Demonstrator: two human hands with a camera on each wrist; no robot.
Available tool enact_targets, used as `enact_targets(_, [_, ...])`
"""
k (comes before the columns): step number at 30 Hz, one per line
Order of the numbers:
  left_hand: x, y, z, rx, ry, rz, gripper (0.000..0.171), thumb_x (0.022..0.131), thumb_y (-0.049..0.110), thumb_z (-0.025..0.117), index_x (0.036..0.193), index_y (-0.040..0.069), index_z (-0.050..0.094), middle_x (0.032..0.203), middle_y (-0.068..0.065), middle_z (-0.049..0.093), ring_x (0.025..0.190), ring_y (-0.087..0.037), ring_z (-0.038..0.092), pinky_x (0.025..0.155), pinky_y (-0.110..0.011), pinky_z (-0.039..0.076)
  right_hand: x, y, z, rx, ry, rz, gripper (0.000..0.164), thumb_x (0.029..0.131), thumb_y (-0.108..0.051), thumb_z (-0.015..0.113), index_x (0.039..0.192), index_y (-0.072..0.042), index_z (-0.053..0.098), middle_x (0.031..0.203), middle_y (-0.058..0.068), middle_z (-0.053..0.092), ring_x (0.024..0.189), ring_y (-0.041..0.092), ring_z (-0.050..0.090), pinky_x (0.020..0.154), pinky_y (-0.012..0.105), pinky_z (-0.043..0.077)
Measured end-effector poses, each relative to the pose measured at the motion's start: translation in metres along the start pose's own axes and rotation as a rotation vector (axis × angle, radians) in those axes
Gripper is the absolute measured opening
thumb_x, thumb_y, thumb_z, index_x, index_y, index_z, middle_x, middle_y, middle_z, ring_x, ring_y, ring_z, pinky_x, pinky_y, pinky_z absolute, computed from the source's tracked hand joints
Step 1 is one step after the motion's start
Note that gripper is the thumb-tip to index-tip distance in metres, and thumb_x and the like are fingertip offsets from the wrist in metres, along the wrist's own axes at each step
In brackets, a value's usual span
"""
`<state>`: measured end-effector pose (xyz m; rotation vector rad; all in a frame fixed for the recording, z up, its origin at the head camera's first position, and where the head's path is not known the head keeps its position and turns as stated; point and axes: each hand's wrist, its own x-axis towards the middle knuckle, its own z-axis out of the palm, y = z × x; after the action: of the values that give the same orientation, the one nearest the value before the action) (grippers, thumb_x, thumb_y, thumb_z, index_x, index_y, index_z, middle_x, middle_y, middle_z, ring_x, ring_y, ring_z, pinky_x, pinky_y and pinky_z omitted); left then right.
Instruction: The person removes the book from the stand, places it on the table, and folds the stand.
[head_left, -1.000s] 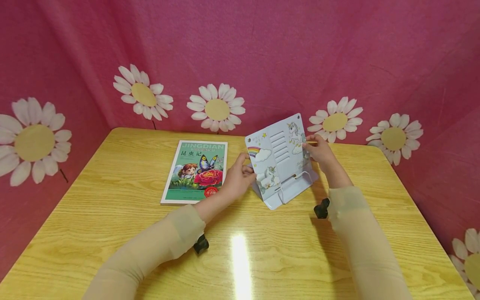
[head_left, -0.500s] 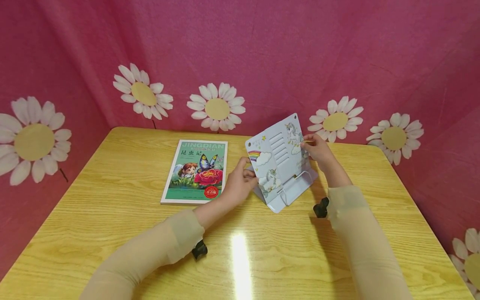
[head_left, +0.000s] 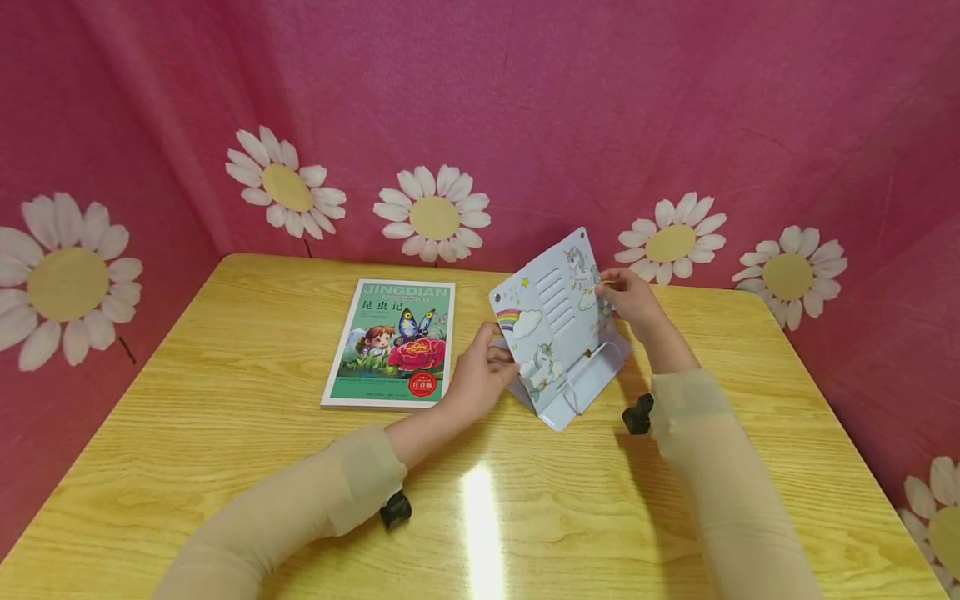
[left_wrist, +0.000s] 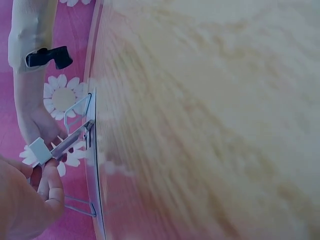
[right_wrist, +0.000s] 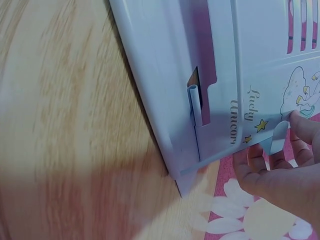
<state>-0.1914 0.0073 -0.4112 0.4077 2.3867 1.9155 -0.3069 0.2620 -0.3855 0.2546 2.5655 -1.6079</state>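
Observation:
A white metal book stand (head_left: 551,321) with unicorn and rainbow prints stands tilted back on its base plate. My left hand (head_left: 477,375) holds the panel's left edge, thumb in front and fingers curled behind. On the opposite edge, my right hand (head_left: 636,302) pinches the panel beside the upper unicorn. The right wrist view shows the thumb on the panel's printed face (right_wrist: 250,100) and the fingers bent behind it. Two wire page clips (left_wrist: 77,112) rise from the base in the left wrist view. The stand's back is mostly hidden in the head view.
A green-covered children's book (head_left: 390,346) lies flat to the left of the stand. Behind the wooden table (head_left: 285,517) hangs a pink curtain (head_left: 480,100) with daisies. Black wrist devices (head_left: 396,508) sit under both sleeves.
The stand has turned: its near left corner has come toward me and its upper right corner has shifted left. Both hands keep hold and move slightly with it. The book stays put.

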Motion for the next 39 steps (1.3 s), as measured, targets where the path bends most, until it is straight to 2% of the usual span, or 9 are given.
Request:
enact_targets(9, [-0.007, 0.000, 0.003, -0.030, -0.011, 0.010, 0.036, 0.086, -0.003, 0.062, 0.116, 0.008, 0.045, 0.095, -0.018, 0.068, 0.091, -0.027, 0.067, 0.075, -0.027, 0.055, 0.001, -0.002, 0.005, 0.004, -0.011, -0.024, 0.032, 0.098, -0.016, 0.051, 0.126, -0.003, 0.042, 0.113, 0.011, 0.044, 0.101, 0.025, 0.043, 0.088, 0.037, 0.041])
enact_targets(16, [-0.012, 0.002, 0.007, -0.044, -0.023, 0.017, 0.037, 0.086, -0.002, 0.063, 0.117, 0.007, 0.045, 0.098, -0.019, 0.068, 0.092, -0.027, 0.066, 0.074, -0.027, 0.055, 0.001, -0.005, 0.009, -0.046, -0.019, -0.046, 0.035, 0.098, -0.018, 0.051, 0.128, -0.003, 0.044, 0.118, 0.015, 0.046, 0.102, 0.027, 0.044, 0.094, 0.044, 0.041])
enact_targets(24, [-0.017, 0.003, 0.011, -0.068, -0.025, 0.017, 0.036, 0.085, -0.004, 0.063, 0.115, 0.003, 0.046, 0.098, -0.020, 0.066, 0.092, -0.029, 0.066, 0.075, -0.025, 0.055, 0.002, -0.006, 0.013, -0.026, -0.037, -0.070, 0.033, 0.097, -0.016, 0.051, 0.126, -0.001, 0.045, 0.120, 0.015, 0.046, 0.102, 0.026, 0.043, 0.090, 0.042, 0.040])
enact_targets(29, [-0.020, 0.002, 0.013, -0.079, -0.024, 0.033, 0.035, 0.083, -0.005, 0.064, 0.113, 0.000, 0.047, 0.096, -0.022, 0.066, 0.090, -0.030, 0.066, 0.076, -0.023, 0.055, 0.001, -0.006, 0.016, -0.028, -0.043, -0.117, 0.033, 0.097, -0.014, 0.051, 0.126, 0.001, 0.045, 0.116, 0.016, 0.046, 0.102, 0.025, 0.043, 0.089, 0.042, 0.040])
enact_targets(35, [-0.020, 0.001, 0.012, -0.060, -0.054, 0.018, 0.035, 0.084, -0.003, 0.065, 0.114, 0.001, 0.046, 0.098, -0.020, 0.066, 0.093, -0.029, 0.066, 0.076, -0.023, 0.055, -0.004, -0.008, 0.019, -0.077, -0.014, -0.117, 0.032, 0.098, -0.015, 0.051, 0.126, -0.001, 0.047, 0.120, 0.017, 0.048, 0.106, 0.027, 0.043, 0.086, 0.033, 0.040])
enact_targets(39, [-0.019, 0.001, 0.006, -0.035, -0.085, 0.025, 0.033, 0.085, -0.001, 0.065, 0.110, 0.001, 0.044, 0.099, -0.020, 0.065, 0.093, -0.029, 0.066, 0.075, -0.024, 0.055, -0.011, -0.009, 0.020, -0.101, -0.020, -0.113, 0.038, 0.097, -0.017, 0.053, 0.132, -0.004, 0.045, 0.128, 0.019, 0.046, 0.112, 0.030, 0.043, 0.083, 0.030, 0.041])
